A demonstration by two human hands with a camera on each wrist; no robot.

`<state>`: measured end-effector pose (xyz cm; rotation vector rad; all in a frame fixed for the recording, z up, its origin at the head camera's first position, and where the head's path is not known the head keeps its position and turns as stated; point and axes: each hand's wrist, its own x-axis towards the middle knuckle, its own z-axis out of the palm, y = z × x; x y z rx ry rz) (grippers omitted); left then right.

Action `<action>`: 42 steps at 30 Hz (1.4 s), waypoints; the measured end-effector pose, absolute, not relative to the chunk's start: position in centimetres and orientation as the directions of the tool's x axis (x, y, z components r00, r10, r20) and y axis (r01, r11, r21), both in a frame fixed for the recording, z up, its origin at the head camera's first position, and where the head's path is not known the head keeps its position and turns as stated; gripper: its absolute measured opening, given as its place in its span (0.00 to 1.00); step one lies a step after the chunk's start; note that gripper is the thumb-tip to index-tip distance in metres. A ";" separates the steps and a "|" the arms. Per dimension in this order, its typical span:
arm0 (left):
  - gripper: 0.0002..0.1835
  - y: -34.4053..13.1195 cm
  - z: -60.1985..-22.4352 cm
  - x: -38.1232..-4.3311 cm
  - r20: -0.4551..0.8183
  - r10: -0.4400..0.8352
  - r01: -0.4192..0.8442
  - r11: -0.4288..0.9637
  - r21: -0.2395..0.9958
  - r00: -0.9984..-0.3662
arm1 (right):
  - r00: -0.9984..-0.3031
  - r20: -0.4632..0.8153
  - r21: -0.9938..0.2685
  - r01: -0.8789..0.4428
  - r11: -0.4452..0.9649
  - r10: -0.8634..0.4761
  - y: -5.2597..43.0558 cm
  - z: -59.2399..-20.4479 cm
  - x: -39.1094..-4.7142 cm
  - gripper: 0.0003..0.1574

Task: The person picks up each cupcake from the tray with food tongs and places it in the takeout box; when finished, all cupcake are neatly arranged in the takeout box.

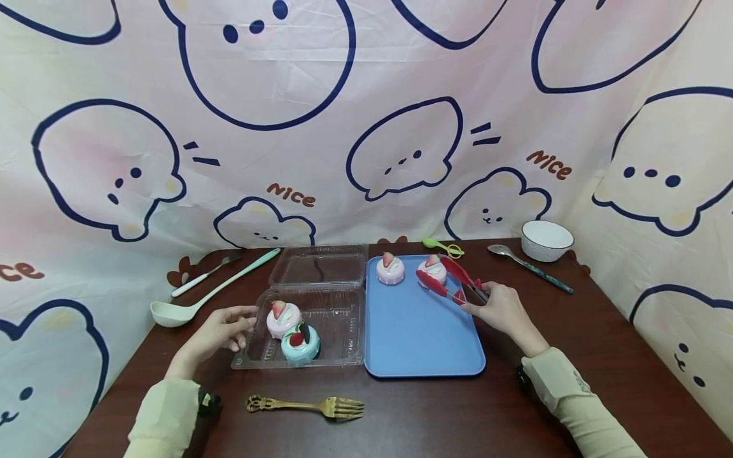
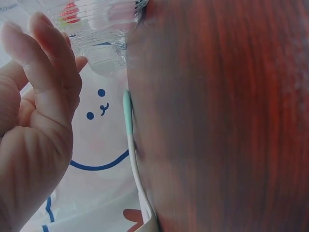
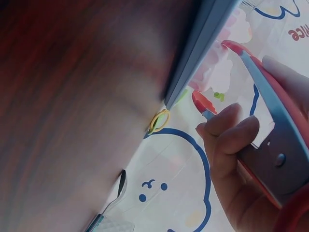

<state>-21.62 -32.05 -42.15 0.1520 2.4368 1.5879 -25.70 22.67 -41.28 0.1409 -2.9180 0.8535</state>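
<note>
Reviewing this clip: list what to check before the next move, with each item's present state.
1. Right hand holding the red tongs: ok.
2. Tongs well away from the far-right pink cake: not ok; the tips are close beside it.
3. That cake within the blue tray's outline: ok.
4. Clear container's lid open: ok.
5. Blue cake in the container, topping up: ok.
6. Left hand touching the container: cannot tell; fingers are at its left side.

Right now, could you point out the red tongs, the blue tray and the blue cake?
Red tongs [image 1: 457,271]: head view, on the farther red tip.
Blue tray [image 1: 420,337]: head view, on its bare surface.
Blue cake [image 1: 301,352]: head view, on its front side.
</note>
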 end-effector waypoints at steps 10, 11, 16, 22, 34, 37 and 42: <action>0.28 -32.0 -42.2 -21.6 -0.138 0.203 -0.045 0.404 0.914 -0.969 | -0.992 0.107 -0.527 -0.109 0.843 -0.062 23.0 -41.1 -25.7 0.47; 0.28 -32.0 -42.2 -21.6 -0.138 0.202 -0.046 0.404 0.913 -0.970 | -0.993 0.102 -0.527 -0.107 0.843 -0.063 23.0 -41.1 -25.7 0.47; 0.29 -32.0 -42.2 -21.7 -0.139 0.199 -0.047 0.409 0.911 -0.970 | -0.993 0.096 -0.526 -0.112 0.843 -0.072 23.1 -41.1 -25.7 0.47; 0.28 -32.0 -42.3 -21.6 -0.141 0.207 -0.048 0.399 0.916 -0.968 | -0.992 0.102 -0.532 -0.122 0.838 -0.080 23.1 -41.2 -25.7 0.45; 0.28 -32.0 -42.2 -21.7 -0.130 0.211 -0.036 0.402 0.915 -0.969 | -0.986 0.143 -0.526 -0.145 0.838 -0.081 23.1 -41.5 -25.7 0.44; 0.28 -31.9 -42.2 -21.7 -0.129 0.212 -0.033 0.402 0.915 -0.969 | -0.982 0.173 -0.524 -0.162 0.836 -0.082 22.9 -41.3 -25.7 0.42; 0.28 -31.9 -42.1 -21.6 -0.131 0.212 -0.036 0.401 0.916 -0.968 | -0.968 0.232 -0.531 -0.208 0.821 -0.095 21.9 -40.3 -25.5 0.41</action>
